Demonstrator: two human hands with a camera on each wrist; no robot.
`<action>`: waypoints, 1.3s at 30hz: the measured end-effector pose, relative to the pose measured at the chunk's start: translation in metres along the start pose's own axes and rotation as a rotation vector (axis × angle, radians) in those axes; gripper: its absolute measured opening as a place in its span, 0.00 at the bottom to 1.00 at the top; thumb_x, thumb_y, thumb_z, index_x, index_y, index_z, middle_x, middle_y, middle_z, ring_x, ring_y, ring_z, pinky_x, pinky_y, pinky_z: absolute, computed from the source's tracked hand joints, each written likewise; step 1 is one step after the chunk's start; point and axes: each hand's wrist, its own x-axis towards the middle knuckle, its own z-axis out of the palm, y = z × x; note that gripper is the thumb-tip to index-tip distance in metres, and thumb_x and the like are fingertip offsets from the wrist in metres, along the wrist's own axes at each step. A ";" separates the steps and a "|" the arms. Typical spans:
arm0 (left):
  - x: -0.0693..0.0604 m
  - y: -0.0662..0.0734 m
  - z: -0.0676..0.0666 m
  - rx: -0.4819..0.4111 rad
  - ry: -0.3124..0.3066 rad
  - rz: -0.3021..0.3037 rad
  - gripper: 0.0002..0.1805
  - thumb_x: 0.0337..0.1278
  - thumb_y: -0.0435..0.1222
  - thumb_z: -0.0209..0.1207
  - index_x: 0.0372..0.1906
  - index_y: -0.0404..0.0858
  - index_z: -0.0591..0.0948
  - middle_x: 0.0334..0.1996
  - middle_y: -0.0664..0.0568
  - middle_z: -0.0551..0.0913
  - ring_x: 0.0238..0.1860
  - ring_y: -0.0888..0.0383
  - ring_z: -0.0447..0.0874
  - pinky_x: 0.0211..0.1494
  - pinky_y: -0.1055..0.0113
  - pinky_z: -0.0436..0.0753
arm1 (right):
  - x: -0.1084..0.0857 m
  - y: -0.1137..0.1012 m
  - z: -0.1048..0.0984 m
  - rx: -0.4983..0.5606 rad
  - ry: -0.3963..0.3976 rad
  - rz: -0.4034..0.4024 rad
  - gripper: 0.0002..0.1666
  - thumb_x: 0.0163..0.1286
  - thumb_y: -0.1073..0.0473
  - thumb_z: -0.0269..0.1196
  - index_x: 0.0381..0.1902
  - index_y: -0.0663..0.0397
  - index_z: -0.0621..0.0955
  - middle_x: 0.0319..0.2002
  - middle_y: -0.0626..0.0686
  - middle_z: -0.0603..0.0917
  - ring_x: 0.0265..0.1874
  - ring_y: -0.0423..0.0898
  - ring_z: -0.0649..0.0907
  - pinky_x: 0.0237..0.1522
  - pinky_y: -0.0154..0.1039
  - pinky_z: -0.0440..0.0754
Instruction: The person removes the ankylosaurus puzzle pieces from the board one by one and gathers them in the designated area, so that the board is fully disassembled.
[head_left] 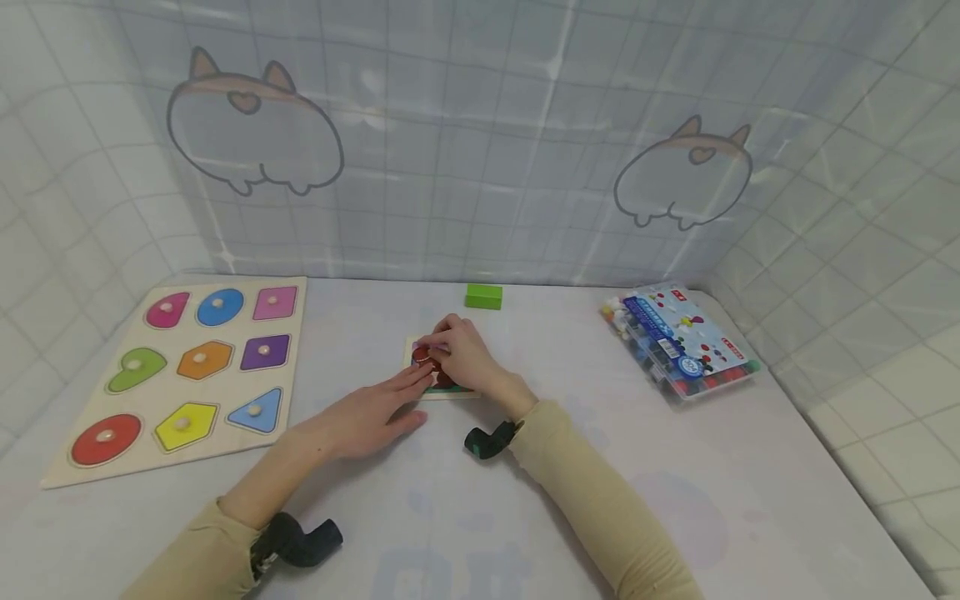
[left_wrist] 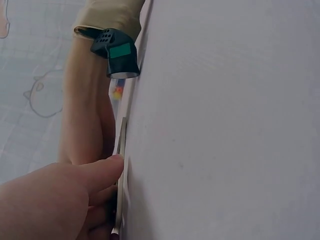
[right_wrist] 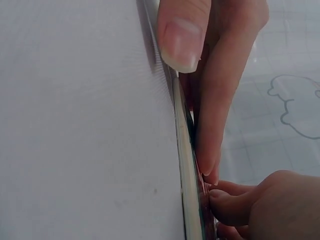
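A small, flat puzzle board (head_left: 450, 396) with a pale border and a red and green picture lies mid-table. My right hand (head_left: 468, 354) reaches over its top, fingers curled, pinching a red puzzle piece (head_left: 422, 354) at the upper left. Straight fingers of my left hand (head_left: 375, 412) rest on the picture's left side, thumb spread apart. In the right wrist view the board (right_wrist: 186, 165) appears edge-on, with the right fingertips (right_wrist: 218, 195) at its red face. The left wrist view shows the left thumb (left_wrist: 105, 172) beside the board's edge. Both hands cover much of the picture.
To the left lies a wooden shape board (head_left: 225, 329) with knobbed coloured pieces. A green block (head_left: 483, 297) sits behind the hands. At the right is a clear plastic case (head_left: 678, 342) of coloured parts. Tiled-print curtain (head_left: 480, 167) hangs along the table's back.
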 end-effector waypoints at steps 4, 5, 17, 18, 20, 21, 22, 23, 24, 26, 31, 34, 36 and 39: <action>0.001 -0.001 0.000 0.000 -0.006 0.000 0.36 0.75 0.52 0.50 0.79 0.41 0.57 0.81 0.50 0.50 0.79 0.48 0.53 0.74 0.44 0.64 | 0.000 0.005 0.002 0.042 0.022 -0.011 0.15 0.71 0.65 0.63 0.52 0.53 0.88 0.47 0.57 0.79 0.48 0.52 0.77 0.51 0.41 0.75; 0.001 -0.001 -0.001 -0.008 -0.012 -0.001 0.36 0.75 0.52 0.50 0.79 0.41 0.57 0.81 0.51 0.50 0.79 0.48 0.53 0.74 0.43 0.64 | 0.000 0.006 0.002 0.047 0.022 -0.011 0.14 0.70 0.65 0.63 0.52 0.53 0.88 0.47 0.57 0.79 0.48 0.52 0.77 0.51 0.41 0.75; -0.003 -0.002 -0.010 -0.016 -0.039 -0.006 0.37 0.73 0.54 0.52 0.79 0.44 0.59 0.80 0.50 0.53 0.78 0.46 0.56 0.74 0.43 0.64 | -0.001 0.005 0.001 0.016 0.014 -0.005 0.14 0.72 0.64 0.62 0.53 0.54 0.85 0.48 0.58 0.79 0.49 0.53 0.76 0.54 0.46 0.75; -0.003 -0.002 -0.009 -0.004 -0.030 -0.002 0.36 0.73 0.53 0.52 0.78 0.45 0.59 0.80 0.50 0.53 0.77 0.45 0.57 0.74 0.43 0.65 | -0.001 0.005 0.001 0.011 0.010 -0.005 0.14 0.72 0.64 0.62 0.53 0.54 0.85 0.49 0.58 0.79 0.49 0.53 0.76 0.54 0.46 0.75; -0.003 -0.002 -0.007 0.022 -0.013 0.004 0.35 0.73 0.53 0.52 0.78 0.44 0.60 0.80 0.49 0.54 0.77 0.44 0.58 0.73 0.43 0.66 | -0.001 0.004 0.000 0.011 0.003 -0.004 0.14 0.72 0.64 0.62 0.53 0.54 0.85 0.49 0.58 0.78 0.50 0.53 0.76 0.54 0.46 0.75; -0.004 -0.001 -0.006 0.031 -0.005 0.007 0.35 0.73 0.52 0.52 0.78 0.44 0.61 0.80 0.48 0.54 0.77 0.44 0.59 0.73 0.43 0.66 | -0.001 0.004 0.000 0.013 0.000 -0.002 0.14 0.72 0.64 0.62 0.53 0.53 0.85 0.49 0.58 0.78 0.50 0.53 0.76 0.54 0.46 0.74; -0.004 -0.001 -0.006 0.037 0.001 0.009 0.35 0.73 0.52 0.52 0.78 0.43 0.61 0.80 0.48 0.54 0.76 0.44 0.59 0.73 0.44 0.66 | -0.002 0.004 0.000 0.016 -0.002 -0.001 0.14 0.72 0.63 0.61 0.54 0.53 0.85 0.49 0.58 0.78 0.50 0.53 0.75 0.54 0.46 0.74; -0.004 -0.001 -0.006 0.039 0.004 0.009 0.35 0.73 0.52 0.52 0.77 0.43 0.62 0.80 0.48 0.54 0.77 0.44 0.59 0.73 0.44 0.66 | -0.002 0.003 0.000 0.018 -0.004 0.000 0.14 0.73 0.64 0.61 0.54 0.53 0.84 0.49 0.58 0.78 0.50 0.53 0.75 0.54 0.46 0.74; -0.003 -0.001 -0.005 0.042 0.007 0.010 0.35 0.73 0.52 0.52 0.77 0.42 0.62 0.80 0.48 0.54 0.77 0.45 0.59 0.73 0.44 0.66 | -0.002 0.003 0.000 0.021 -0.005 0.001 0.14 0.73 0.64 0.61 0.54 0.53 0.84 0.49 0.58 0.78 0.50 0.53 0.75 0.54 0.46 0.74; -0.003 0.000 -0.005 0.037 0.006 0.004 0.35 0.73 0.52 0.53 0.77 0.42 0.62 0.80 0.48 0.53 0.77 0.45 0.59 0.73 0.45 0.66 | -0.002 0.002 0.000 0.027 -0.007 0.001 0.14 0.73 0.64 0.61 0.54 0.54 0.84 0.49 0.58 0.77 0.49 0.53 0.75 0.54 0.46 0.73; -0.002 0.001 -0.004 0.021 0.003 -0.015 0.36 0.72 0.54 0.53 0.77 0.42 0.63 0.80 0.48 0.54 0.76 0.45 0.60 0.73 0.45 0.66 | -0.002 0.002 0.001 0.033 -0.004 0.004 0.14 0.72 0.65 0.61 0.54 0.54 0.84 0.49 0.58 0.77 0.49 0.53 0.75 0.54 0.46 0.73; -0.002 0.001 -0.004 0.028 0.000 -0.024 0.36 0.72 0.54 0.53 0.77 0.43 0.63 0.80 0.49 0.54 0.75 0.45 0.61 0.73 0.45 0.67 | -0.001 0.003 0.002 0.038 -0.007 0.012 0.14 0.72 0.65 0.61 0.54 0.54 0.84 0.49 0.57 0.77 0.50 0.52 0.75 0.54 0.46 0.73; -0.002 0.001 -0.004 0.037 -0.001 -0.027 0.37 0.71 0.54 0.54 0.77 0.43 0.62 0.80 0.49 0.54 0.75 0.45 0.62 0.73 0.45 0.67 | -0.001 0.003 0.002 0.045 -0.010 0.017 0.15 0.72 0.65 0.61 0.54 0.53 0.84 0.49 0.57 0.77 0.50 0.52 0.75 0.54 0.45 0.73; -0.001 0.001 -0.003 0.047 0.003 -0.024 0.37 0.71 0.53 0.54 0.77 0.43 0.62 0.80 0.49 0.54 0.75 0.45 0.63 0.72 0.45 0.68 | -0.001 0.004 0.003 0.060 -0.012 0.020 0.15 0.73 0.65 0.61 0.54 0.53 0.84 0.49 0.57 0.77 0.50 0.52 0.75 0.54 0.45 0.73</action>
